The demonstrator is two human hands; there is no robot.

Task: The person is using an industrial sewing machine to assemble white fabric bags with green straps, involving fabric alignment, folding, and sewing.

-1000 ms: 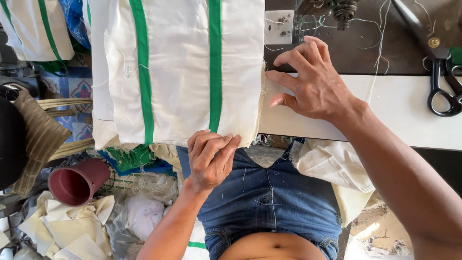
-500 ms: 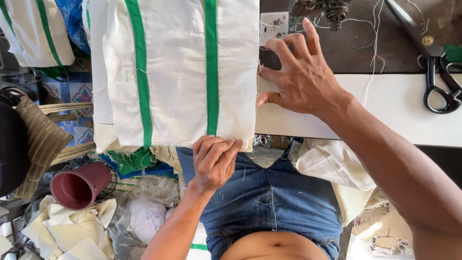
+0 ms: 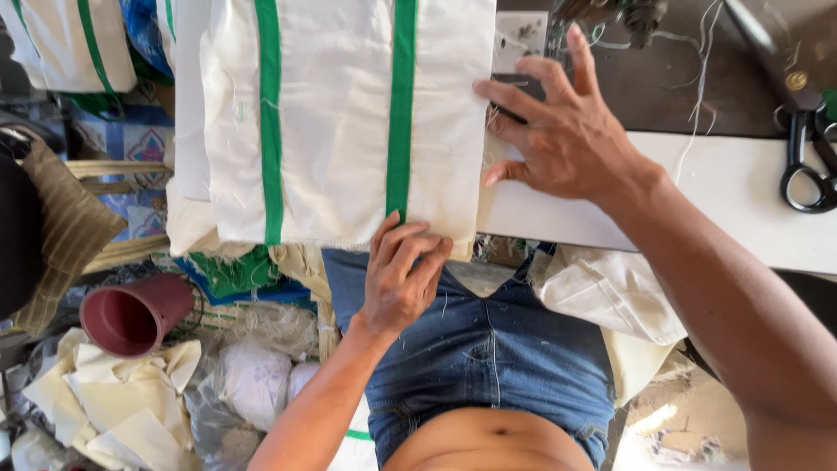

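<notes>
White green-striped cloth point(image 3: 336, 122) under both hands

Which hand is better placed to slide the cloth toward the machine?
Right, probably. The right hand lies flat at the side edge of the cloth, beside the machine. The left hand only pinches the near hem, farther from it.

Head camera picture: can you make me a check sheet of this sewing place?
Surface: white table, dark machine bed behind.
Job's things: white cloth with two green stripes, hanging off the table edge.
Clutter: black scissors; maroon cup; cloth scraps on the floor.
Grippers: left hand pinches the cloth's lower edge; right hand lies flat at its side edge.
Cables: loose threads only.
Surroundings: woven basket; more striped cloth.
</notes>
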